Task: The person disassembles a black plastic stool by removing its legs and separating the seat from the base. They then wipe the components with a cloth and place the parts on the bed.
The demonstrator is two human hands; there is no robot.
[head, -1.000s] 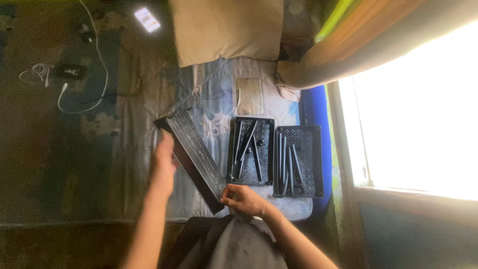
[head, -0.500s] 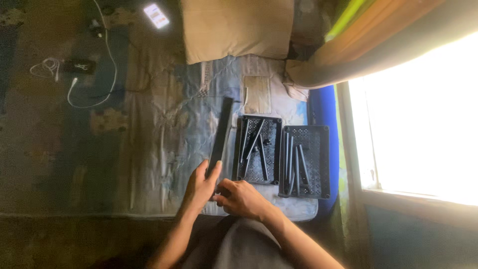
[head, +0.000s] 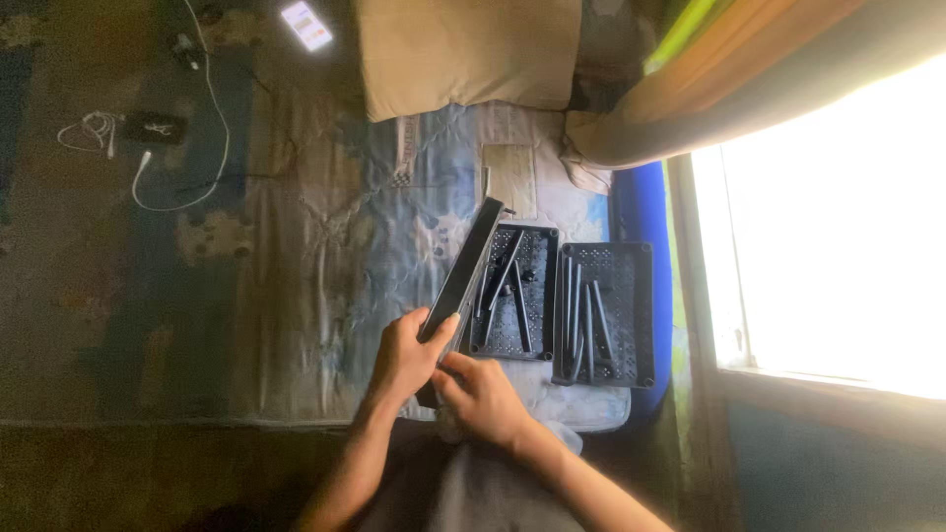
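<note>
Nearest to me, my left hand [head: 406,357] is wrapped around the lower end of a long black panel [head: 463,281], thumb pressed on its upper face, so the grip is closed on it. My right hand [head: 480,396] sits just beside it, fingers curled, its fingertips touching the same lower end of the panel — whether it truly clamps the piece or only rests against it I cannot tell. The panel stands on edge and runs away from me at a slant, its far end near a pale flat packet [head: 510,179]. Just right of the panel lies a black perforated tray [head: 537,340] with several dark rods lying loose in it, and right of that a second perforated tray [head: 631,286], also holding dark rods laid mostly lengthwise. Both trays rest on a crumpled blue-and-white sheet [head: 355,246] spread over a worn mat. Farther off, a beige cushion [head: 463,49] lies at the sheet's far end, and well to the left a white cable [head: 212,118] curls beside a small dark box [head: 155,128] — a lit phone [head: 306,25] lies beyond.
</note>
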